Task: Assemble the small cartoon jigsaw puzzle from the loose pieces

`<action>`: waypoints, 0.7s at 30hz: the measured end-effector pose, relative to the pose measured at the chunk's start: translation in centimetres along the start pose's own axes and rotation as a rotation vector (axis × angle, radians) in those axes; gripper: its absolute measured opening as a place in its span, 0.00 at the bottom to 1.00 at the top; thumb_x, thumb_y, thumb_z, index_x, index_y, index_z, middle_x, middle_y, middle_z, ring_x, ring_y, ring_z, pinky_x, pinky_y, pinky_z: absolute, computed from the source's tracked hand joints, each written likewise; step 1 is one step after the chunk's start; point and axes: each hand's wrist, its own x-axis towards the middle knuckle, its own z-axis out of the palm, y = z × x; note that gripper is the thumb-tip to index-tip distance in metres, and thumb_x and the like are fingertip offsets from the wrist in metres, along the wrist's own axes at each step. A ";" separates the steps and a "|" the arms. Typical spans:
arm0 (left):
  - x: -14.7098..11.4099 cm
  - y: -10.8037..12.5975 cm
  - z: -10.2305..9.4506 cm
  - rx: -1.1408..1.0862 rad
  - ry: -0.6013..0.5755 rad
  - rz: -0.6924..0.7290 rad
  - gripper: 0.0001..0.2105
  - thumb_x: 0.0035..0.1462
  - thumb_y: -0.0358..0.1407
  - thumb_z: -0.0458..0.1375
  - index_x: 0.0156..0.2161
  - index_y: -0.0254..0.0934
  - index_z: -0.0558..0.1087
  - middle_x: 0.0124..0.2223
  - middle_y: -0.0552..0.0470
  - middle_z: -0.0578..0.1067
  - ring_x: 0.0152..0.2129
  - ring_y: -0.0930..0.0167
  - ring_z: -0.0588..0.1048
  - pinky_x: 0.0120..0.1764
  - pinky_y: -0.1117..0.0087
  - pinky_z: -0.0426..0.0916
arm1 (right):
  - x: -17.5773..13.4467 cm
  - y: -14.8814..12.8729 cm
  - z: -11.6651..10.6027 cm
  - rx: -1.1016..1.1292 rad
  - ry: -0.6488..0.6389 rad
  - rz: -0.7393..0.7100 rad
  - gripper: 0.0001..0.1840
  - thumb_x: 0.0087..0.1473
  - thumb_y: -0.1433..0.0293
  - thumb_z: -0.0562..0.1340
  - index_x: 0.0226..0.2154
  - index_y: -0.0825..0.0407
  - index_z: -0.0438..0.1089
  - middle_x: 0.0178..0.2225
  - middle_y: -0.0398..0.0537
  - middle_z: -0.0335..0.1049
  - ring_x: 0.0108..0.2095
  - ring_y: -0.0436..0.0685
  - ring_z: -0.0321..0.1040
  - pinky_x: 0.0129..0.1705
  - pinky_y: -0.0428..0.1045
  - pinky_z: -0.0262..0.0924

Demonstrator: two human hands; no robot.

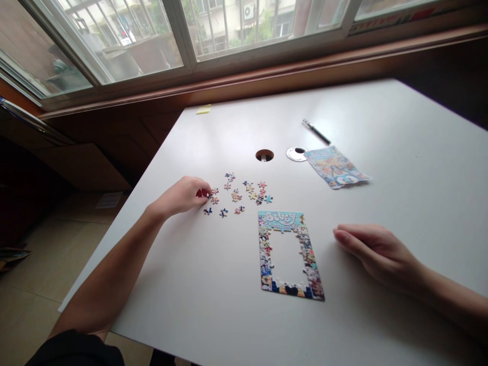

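On the white table lies a jigsaw frame [267, 254] of joined edge pieces, with a light blue lettered top and a bare middle. Loose jigsaw pieces [236, 195] are scattered beyond it to the left. At the left end of these pieces, my left hand [185, 195] is closed in a pinch on a jigsaw piece [209, 195], mostly hidden by the fingertips. My right hand [375, 251] rests on the table to the right of the frame, fingers curled and thumb laid against them; nothing shows in it.
A crumpled picture sheet [337, 166] lies toward the back right, partly over a round metal cover [295, 154]. Behind it is a black pen [317, 131]. The tabletop has a round cable hole [264, 155]. Yellow tape [204, 109] marks the far edge, below the window.
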 end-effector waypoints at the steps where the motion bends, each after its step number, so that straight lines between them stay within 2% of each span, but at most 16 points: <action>1: 0.0 0.0 0.0 0.007 -0.003 -0.002 0.09 0.54 0.33 0.59 0.38 0.40 0.80 0.36 0.51 0.79 0.31 0.71 0.76 0.35 0.73 0.69 | 0.0 -0.1 0.0 0.000 -0.003 -0.001 0.26 0.65 0.57 0.54 0.20 0.50 0.48 0.20 0.38 0.41 0.20 0.48 0.43 0.23 0.48 0.42; 21: -0.1 0.2 -0.2 0.012 -0.038 -0.045 0.08 0.52 0.34 0.57 0.37 0.40 0.78 0.32 0.53 0.78 0.28 0.71 0.74 0.29 0.73 0.65 | 0.1 -0.8 0.1 -0.013 0.002 -0.006 0.26 0.65 0.56 0.52 0.20 0.50 0.46 0.20 0.38 0.40 0.20 0.48 0.42 0.22 0.48 0.41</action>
